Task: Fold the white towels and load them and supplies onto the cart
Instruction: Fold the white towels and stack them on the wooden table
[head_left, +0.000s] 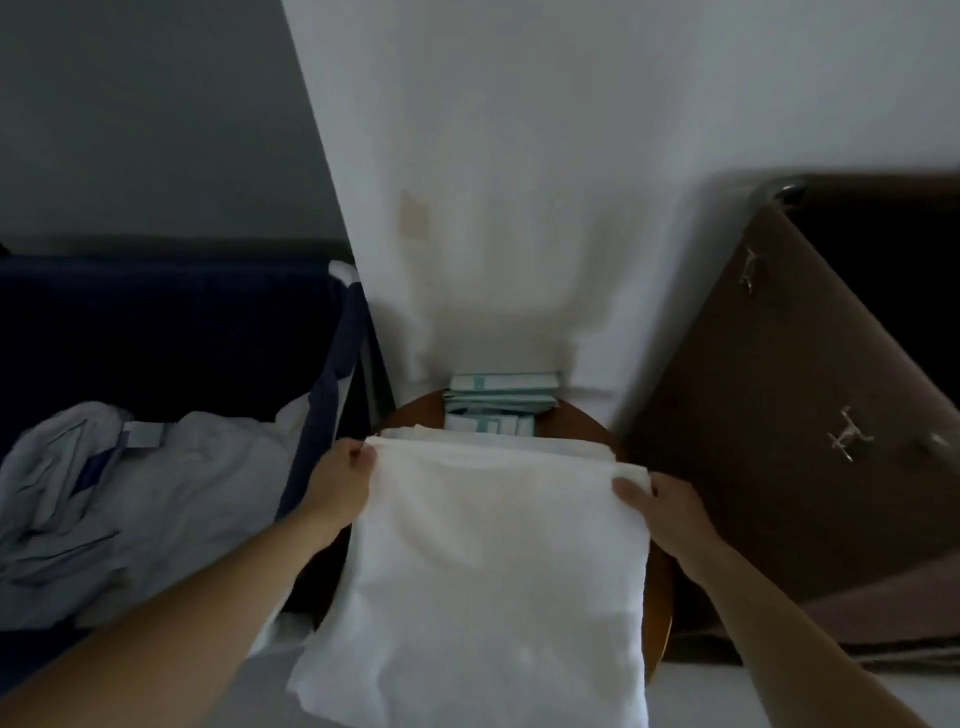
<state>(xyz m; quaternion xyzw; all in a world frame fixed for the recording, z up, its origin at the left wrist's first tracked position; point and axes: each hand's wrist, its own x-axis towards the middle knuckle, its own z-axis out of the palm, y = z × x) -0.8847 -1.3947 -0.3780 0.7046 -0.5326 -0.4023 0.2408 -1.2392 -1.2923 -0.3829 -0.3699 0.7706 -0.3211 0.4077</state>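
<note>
Head view: the left hand (343, 480) and right hand (657, 506) each pinch a far corner of the soft white terry towel (483, 561), spread over the round brown wooden worktop (660, 587), likely squaring its edge for a fold. Teal-and-white packets (501, 402) wait at the far side.

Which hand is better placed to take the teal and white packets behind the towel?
Probably the left hand: it grips the towel's far corner nearer the packets; the right hand sits lower.
</note>
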